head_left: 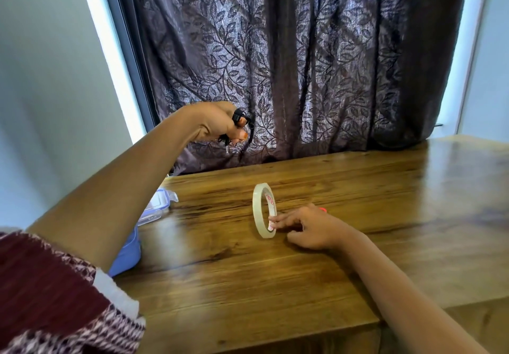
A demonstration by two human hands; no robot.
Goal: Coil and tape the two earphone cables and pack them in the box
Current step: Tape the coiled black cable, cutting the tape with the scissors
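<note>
Bare hands: two, the left hand [217,122] and the right hand [308,227].
Orange-painted fingernails showing: two, one on each hand.
Coiled black earphone cable [239,118]: one bundle, in the left hand.
Ring-shaped roll of clear tape [259,210]: one.
Blue plastic box [126,254]: one, largely hidden by the left forearm.
Clear plastic lid with a blue rim [158,206]: one.
Brown wooden table [248,284]: one.
Dark purple leaf-patterned curtain [303,64]: one.
Maroon and white knitted sleeve [55,298]: one, on the left arm.
</note>
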